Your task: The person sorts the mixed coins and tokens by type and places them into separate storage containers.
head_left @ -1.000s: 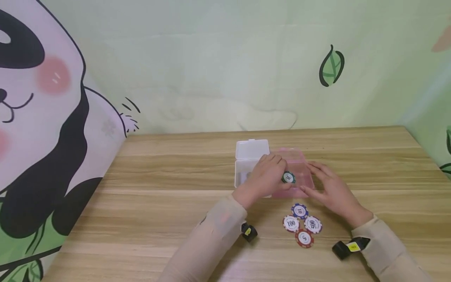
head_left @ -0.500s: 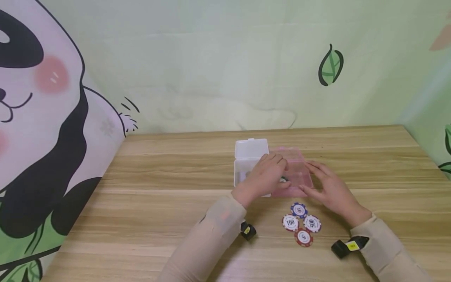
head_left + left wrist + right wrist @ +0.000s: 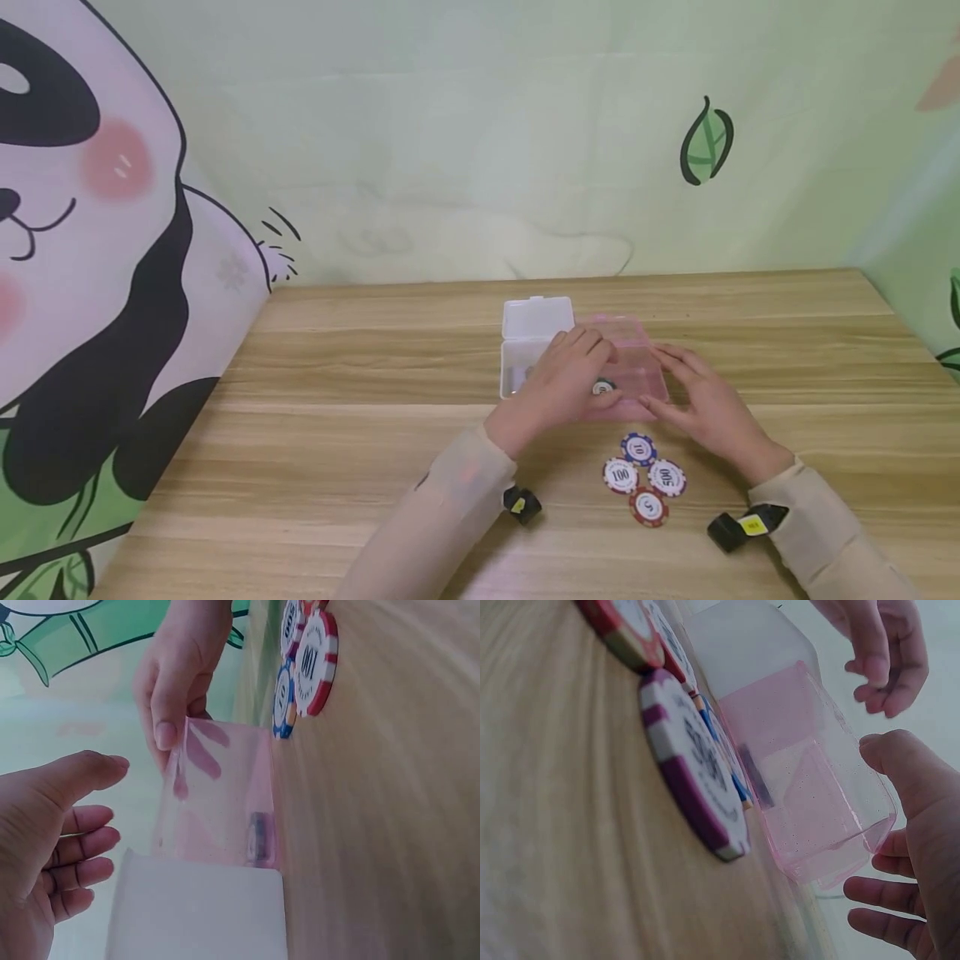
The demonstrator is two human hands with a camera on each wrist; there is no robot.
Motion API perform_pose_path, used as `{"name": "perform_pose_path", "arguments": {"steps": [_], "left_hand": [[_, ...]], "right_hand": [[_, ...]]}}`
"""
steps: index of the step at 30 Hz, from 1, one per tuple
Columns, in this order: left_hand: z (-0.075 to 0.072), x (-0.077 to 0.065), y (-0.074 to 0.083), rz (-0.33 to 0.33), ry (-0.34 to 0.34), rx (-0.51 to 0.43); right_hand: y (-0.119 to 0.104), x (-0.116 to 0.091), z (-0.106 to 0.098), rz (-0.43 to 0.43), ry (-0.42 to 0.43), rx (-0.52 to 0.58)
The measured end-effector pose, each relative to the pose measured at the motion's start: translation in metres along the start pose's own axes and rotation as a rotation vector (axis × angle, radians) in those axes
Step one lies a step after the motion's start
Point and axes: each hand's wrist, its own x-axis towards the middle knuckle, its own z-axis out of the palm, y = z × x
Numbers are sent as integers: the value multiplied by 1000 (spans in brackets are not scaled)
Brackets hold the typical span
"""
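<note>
Left hand [image 3: 573, 371]: thumb and fingers parted, holding nothing. Right hand [image 3: 708, 408]: holds the right end of the pink box [image 3: 645, 382]; grip lightly to avoid flexing. Green chip [image 3: 603, 388]: inside, toward the white box [image 3: 537, 319], nearer the desk's [image 3: 337, 458] far edge. Preferably raise the left hand clear of the rim.

Pink box [image 3: 643, 379]: glossy plastic; table [image 3: 360, 475]: wood-grained.
</note>
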Motion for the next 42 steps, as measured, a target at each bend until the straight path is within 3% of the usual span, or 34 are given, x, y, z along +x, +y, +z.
{"name": "perform_pose_path", "arguments": {"steps": [9,11,18,33,42], "left_hand": [[2,-24,7,100,220,-5],[2,-29,9,120,236,-22],[2,-43,17,152,140,-126],[15,-55,26,167,-117,-125],[35,-58,32,150,-165,-99]], "right_hand": [[0,1,0,-6,5,3],[1,0,1,-4,7,7],[2,0,1,-6,6,0],[1,0,0,2,3,-6],[-1,0,-1,14,-3,7]]}}
